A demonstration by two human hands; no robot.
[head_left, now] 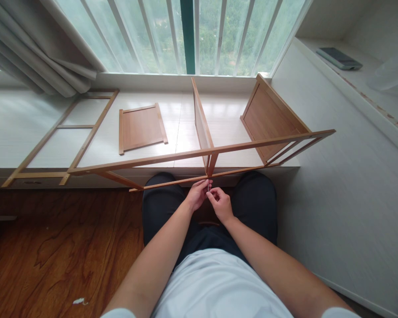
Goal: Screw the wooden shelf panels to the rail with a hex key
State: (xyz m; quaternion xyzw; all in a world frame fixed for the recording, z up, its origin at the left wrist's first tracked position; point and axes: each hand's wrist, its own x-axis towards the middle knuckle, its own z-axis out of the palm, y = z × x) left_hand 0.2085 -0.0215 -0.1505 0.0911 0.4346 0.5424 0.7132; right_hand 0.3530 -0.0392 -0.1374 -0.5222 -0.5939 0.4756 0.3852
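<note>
A wooden frame [159, 157] with two long rails stands on its edge along the front of the white ledge. One panel [201, 119] joins it near the middle, and a wider panel [272, 117] is attached towards the right end. At the lower rail, below the middle panel, my left hand [198, 194] has its fingers closed around the upper end of a thin hex key [208, 187]. My right hand [220, 203] pinches the same key lower down, thumb against forefinger. The key's tip at the rail is hidden by my fingers.
A loose wooden panel [142, 127] lies flat on the ledge [182, 99]. To its left rests a ladder-like wooden frame [96, 128]. A phone [338, 58] lies on the right shelf. Grey curtain [43, 44] hangs at the left, and a white scrap [79, 301] is on the floor.
</note>
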